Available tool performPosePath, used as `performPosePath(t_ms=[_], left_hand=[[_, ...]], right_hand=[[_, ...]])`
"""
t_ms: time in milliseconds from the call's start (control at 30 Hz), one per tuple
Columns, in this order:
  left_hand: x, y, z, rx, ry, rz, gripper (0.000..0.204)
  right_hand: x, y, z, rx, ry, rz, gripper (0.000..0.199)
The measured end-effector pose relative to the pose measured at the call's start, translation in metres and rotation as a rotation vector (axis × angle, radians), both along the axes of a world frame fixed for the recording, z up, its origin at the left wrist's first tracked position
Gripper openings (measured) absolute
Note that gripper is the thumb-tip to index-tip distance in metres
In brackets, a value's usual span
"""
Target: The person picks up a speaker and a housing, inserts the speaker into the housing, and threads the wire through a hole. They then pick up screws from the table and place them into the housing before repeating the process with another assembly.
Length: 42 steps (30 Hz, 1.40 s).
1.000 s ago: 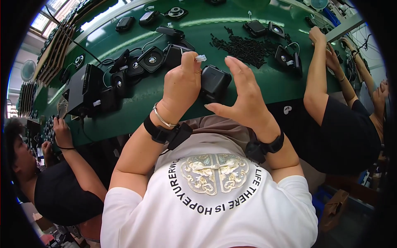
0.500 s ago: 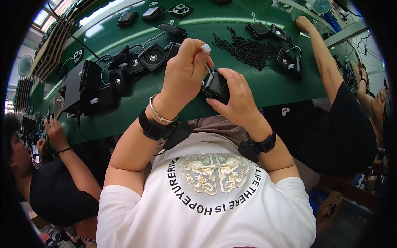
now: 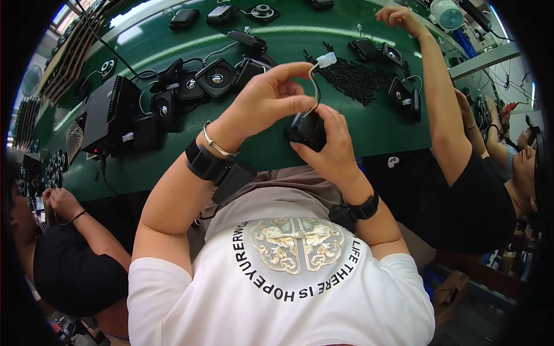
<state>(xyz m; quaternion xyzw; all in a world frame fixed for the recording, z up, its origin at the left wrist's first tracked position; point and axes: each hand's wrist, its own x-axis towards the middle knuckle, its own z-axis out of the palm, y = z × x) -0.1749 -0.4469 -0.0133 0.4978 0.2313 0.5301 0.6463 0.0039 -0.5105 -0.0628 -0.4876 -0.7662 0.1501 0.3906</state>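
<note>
Head view — black speaker unit (image 3: 307, 130) in right-hand fingers (image 3: 329, 151), wire upward — white connector (image 3: 326, 59) pinched by left fingers (image 3: 288, 78).

A small black plastic speaker housing (image 3: 306, 130), boxy with rounded corners, sits just above the middle of the frame, tipped on edge and mostly covered, so only its dark upper left side shows. From its top a thin black-and-white wire (image 3: 316, 92) rises in a curved loop. The wire ends in a small white rectangular plastic connector (image 3: 326, 59), which sits upper centre of the frame, lying roughly level, above the housing and apart from it, against the green table surface behind.
</note>
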Motion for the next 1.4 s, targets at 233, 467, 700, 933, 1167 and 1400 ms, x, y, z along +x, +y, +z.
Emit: performPosePath(t_ms=[233, 467, 700, 933, 1167, 1400], left_hand=[[-0.009, 0.003, -0.028, 0.561, 0.878, -0.002, 0.011], [-0.026, 0.01, -0.038, 0.48, 0.704, -0.227, 0.057], [-0.02, 0.019, -0.031, 0.647, 0.922, -0.387, 0.098], [-0.016, 0.02, -0.037, 0.82, 0.961, -0.346, 0.104], [-0.014, 0.016, -0.038, 0.847, 1.008, -0.273, 0.103], [-0.012, 0.013, -0.04, 0.792, 0.953, -0.282, 0.087]], right_hand=[[0.001, 0.001, -0.003, 0.021, -0.036, -0.004, 0.074], [0.003, -0.001, -0.005, -0.019, -0.043, 0.017, 0.073], [0.006, -0.007, 0.005, -0.06, -0.095, 0.025, 0.071], [0.01, -0.014, 0.011, -0.024, -0.193, 0.048, 0.074], [0.012, -0.017, 0.014, -0.026, -0.268, 0.024, 0.07], [0.016, -0.019, 0.013, -0.005, -0.284, 0.038, 0.072]])
